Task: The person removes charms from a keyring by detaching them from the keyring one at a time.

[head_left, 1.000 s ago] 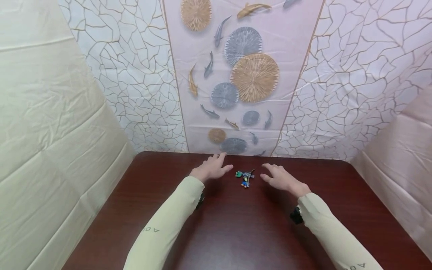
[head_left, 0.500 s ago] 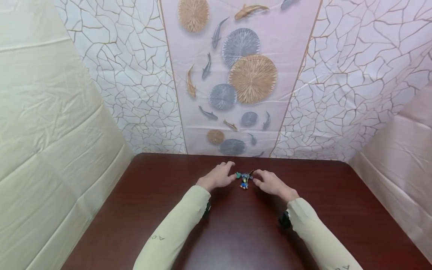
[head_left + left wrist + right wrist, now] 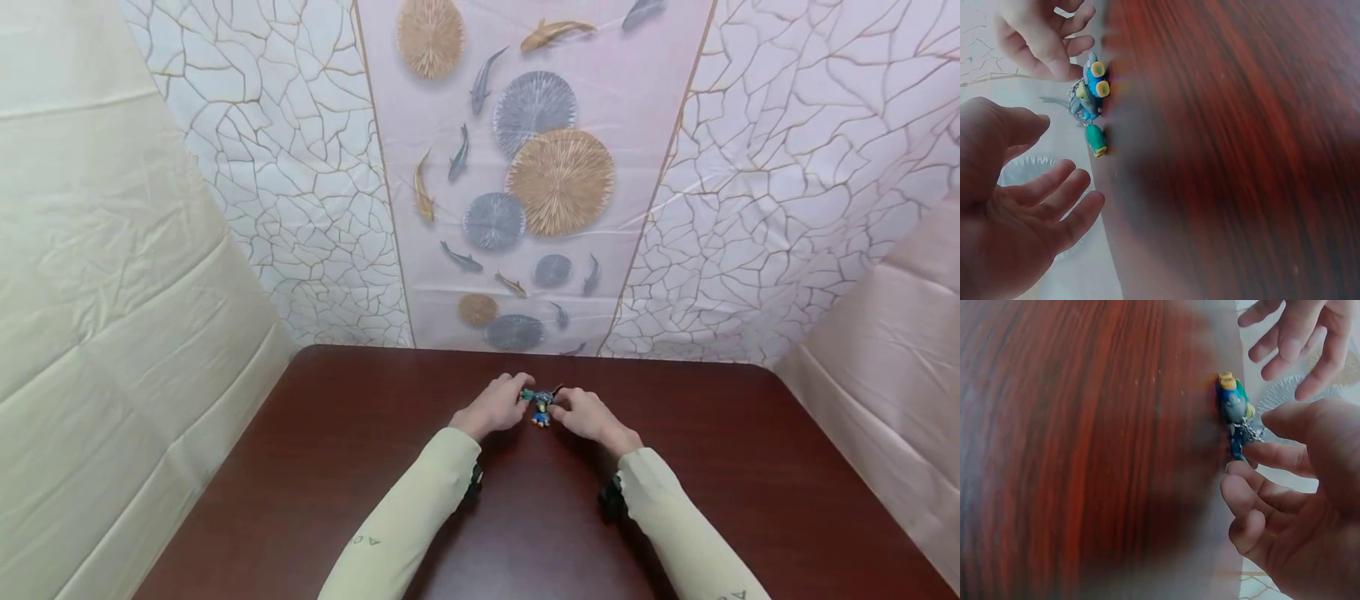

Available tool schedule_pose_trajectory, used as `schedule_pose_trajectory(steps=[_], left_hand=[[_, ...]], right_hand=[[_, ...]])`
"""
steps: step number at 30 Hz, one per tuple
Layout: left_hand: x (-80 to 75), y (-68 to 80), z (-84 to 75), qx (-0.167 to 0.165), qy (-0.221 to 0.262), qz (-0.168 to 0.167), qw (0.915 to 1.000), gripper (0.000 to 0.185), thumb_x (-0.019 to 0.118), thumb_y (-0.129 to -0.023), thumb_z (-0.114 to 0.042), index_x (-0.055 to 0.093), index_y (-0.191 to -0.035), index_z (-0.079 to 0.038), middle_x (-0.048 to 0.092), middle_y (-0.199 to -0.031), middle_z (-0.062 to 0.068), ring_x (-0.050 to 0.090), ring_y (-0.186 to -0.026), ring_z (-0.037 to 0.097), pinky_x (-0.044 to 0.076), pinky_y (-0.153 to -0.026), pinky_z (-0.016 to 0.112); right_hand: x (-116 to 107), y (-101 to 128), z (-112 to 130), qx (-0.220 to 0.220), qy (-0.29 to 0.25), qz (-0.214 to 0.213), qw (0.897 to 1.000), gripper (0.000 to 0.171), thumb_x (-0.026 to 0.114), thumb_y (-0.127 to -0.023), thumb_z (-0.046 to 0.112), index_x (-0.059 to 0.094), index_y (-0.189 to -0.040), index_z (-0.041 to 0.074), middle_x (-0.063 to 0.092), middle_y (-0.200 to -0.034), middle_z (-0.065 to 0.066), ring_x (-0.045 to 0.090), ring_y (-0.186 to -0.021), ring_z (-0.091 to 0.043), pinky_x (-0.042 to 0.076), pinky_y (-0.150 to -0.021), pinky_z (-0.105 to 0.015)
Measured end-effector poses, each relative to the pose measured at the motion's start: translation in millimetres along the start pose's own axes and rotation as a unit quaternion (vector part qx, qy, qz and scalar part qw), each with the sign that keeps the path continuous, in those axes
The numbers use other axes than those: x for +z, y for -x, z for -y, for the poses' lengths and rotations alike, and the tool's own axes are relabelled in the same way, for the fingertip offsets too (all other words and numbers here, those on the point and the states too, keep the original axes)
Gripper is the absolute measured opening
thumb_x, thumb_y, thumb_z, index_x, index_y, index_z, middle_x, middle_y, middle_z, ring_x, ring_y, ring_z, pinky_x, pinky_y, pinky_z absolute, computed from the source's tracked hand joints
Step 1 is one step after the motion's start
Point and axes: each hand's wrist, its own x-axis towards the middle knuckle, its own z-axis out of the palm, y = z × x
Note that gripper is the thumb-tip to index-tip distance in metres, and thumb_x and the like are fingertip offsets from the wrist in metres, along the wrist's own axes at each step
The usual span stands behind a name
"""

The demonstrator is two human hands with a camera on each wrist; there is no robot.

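A small bunch of keychain figures [image 3: 541, 408] lies near the far side of the table. In the left wrist view a green figure [image 3: 1095, 140] and a blue one with yellow ends [image 3: 1097, 80] show, joined by a silver chain [image 3: 1249, 430]. My left hand [image 3: 495, 406] is beside the green piece, thumb and fingers spread apart. On the other side, my right hand [image 3: 588, 414] has its fingertips at the chain end. Its thumb and index finger stand apart around the chain; whether they touch it is hard to tell.
The dark red-brown wooden table [image 3: 360, 467] ends at a patterned cloth backdrop [image 3: 517, 208] with fish and round motifs. Pale cloth [image 3: 135, 333] hangs along the left side, and more cloth [image 3: 892, 358] along the right. Dark devices [image 3: 612, 498] sit at both wrists.
Both hands have moved inward toward the keychain bunch from either side and slightly closer to the person. The right fingers have come up to the chain end. The bunch stays in place.
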Motion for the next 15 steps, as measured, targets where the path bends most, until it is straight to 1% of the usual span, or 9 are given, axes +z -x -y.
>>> schedule_pose_trajectory(steps=[4, 7, 9, 11, 15], left_hand=[[6.8, -5.1, -1.1, 0.002, -0.019, -0.002, 0.9998, 0.038, 0.051, -0.101, -0.022, 0.050, -0.139, -0.024, 0.052, -0.133, 0.008, 0.050, -0.122, 0.023, 0.047, -0.099, 0.040], [10.8, -9.2, -1.5, -0.002, -0.020, -0.010, 0.9998, 0.035, 0.051, -0.102, -0.024, 0.053, -0.136, -0.023, 0.053, -0.131, 0.007, 0.050, -0.123, 0.024, 0.046, -0.101, 0.041], [13.4, -10.9, -1.5, -0.010, -0.016, -0.016, 0.9997, 0.033, 0.051, -0.102, -0.026, 0.055, -0.134, -0.022, 0.055, -0.128, 0.007, 0.052, -0.120, 0.023, 0.047, -0.099, 0.040], [16.0, -11.7, -2.2, -0.020, -0.010, -0.020, 0.9995, 0.030, 0.052, -0.101, -0.029, 0.058, -0.129, -0.021, 0.055, -0.124, 0.006, 0.053, -0.115, 0.022, 0.048, -0.095, 0.039], [20.2, -10.6, -6.4, -0.030, -0.012, -0.026, 0.9992, 0.028, 0.053, -0.100, -0.038, 0.063, -0.117, -0.019, 0.056, -0.115, 0.006, 0.053, -0.104, 0.021, 0.048, -0.086, 0.037]], right_hand=[[5.3, -2.6, -1.8, 0.009, -0.010, 0.001, 1.000, 0.023, 0.062, -0.095, 0.025, 0.068, -0.108, 0.007, 0.070, -0.097, -0.007, 0.059, -0.079, -0.018, 0.049, -0.073, -0.036], [6.8, -5.4, -3.4, 0.013, -0.016, -0.015, 1.000, 0.022, 0.062, -0.095, 0.023, 0.069, -0.107, 0.007, 0.070, -0.098, -0.008, 0.060, -0.080, -0.019, 0.049, -0.074, -0.036], [6.9, -7.5, -4.5, 0.010, -0.016, -0.028, 0.999, 0.021, 0.061, -0.095, 0.021, 0.069, -0.107, 0.007, 0.070, -0.101, -0.010, 0.060, -0.082, -0.020, 0.050, -0.075, -0.038], [6.0, -9.4, -4.9, 0.005, -0.016, -0.044, 0.999, 0.020, 0.060, -0.095, 0.019, 0.068, -0.107, 0.006, 0.070, -0.103, -0.012, 0.062, -0.085, -0.022, 0.051, -0.076, -0.040], [3.4, -13.5, -5.6, -0.014, -0.019, -0.058, 0.998, 0.018, 0.060, -0.094, 0.013, 0.068, -0.108, 0.006, 0.072, -0.101, -0.012, 0.066, -0.090, -0.025, 0.052, -0.078, -0.043]])
